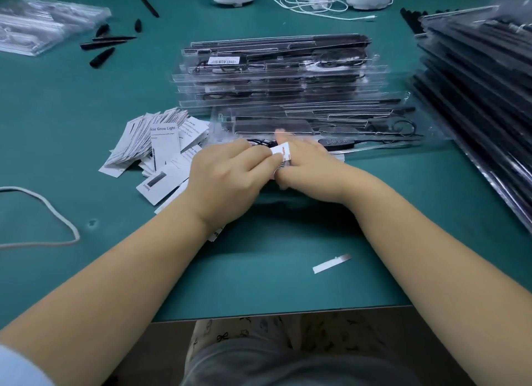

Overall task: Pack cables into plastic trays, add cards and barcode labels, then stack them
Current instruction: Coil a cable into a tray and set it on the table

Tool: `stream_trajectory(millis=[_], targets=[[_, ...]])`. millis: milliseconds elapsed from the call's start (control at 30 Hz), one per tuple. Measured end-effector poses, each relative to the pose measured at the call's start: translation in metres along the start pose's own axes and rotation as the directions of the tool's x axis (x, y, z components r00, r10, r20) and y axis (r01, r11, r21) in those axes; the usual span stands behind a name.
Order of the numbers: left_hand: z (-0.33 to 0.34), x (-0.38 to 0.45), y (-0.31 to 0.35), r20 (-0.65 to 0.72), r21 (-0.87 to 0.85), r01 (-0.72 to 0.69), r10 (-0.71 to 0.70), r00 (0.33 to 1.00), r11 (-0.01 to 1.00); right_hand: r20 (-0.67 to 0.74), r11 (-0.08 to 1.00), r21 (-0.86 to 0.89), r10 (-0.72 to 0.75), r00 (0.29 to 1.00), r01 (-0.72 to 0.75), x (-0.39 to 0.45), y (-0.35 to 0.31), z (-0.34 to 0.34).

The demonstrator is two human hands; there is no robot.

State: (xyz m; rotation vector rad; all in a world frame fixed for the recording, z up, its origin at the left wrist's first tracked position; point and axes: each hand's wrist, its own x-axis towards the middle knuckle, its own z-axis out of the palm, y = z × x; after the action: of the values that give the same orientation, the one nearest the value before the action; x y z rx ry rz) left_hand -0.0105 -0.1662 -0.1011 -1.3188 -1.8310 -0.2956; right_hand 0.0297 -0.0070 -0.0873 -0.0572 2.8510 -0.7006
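Green work surface. At 12 o'clock, stack of finished clear plastic trays; just nearer, one clear plastic tray w/ black cable. At 9 o'clock, pile of white printed cards. Centre: left hand & right hand both pinch a small white barcode label sheet. Risk: label tears or sticks crooked if peeled too fast.

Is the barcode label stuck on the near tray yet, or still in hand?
Still in hand: both hands pinch the label just above the near tray, not yet pressed on.
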Motion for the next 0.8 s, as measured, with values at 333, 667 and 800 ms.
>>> stream_trajectory(millis=[333, 667, 800], targets=[[-0.007, 0.002, -0.009, -0.027, -0.041, -0.063, 0.062, 0.998, 0.997, 0.103, 0.856, 0.503, 0.078, 0.992, -0.119, -0.001, 0.017, -0.008], [0.015, 0.000, 0.000, 0.235, -0.015, 0.155, -0.147, 0.961, 0.988, 0.059, 0.851, 0.502, 0.145, 0.988, -0.155, -0.004, 0.016, -0.009], [0.013, 0.001, -0.002, 0.366, -0.091, 0.151, -0.108, 0.924, 0.984, -0.026, 0.904, 0.423, 0.090, 0.996, -0.071, 0.000, 0.010, -0.005]])
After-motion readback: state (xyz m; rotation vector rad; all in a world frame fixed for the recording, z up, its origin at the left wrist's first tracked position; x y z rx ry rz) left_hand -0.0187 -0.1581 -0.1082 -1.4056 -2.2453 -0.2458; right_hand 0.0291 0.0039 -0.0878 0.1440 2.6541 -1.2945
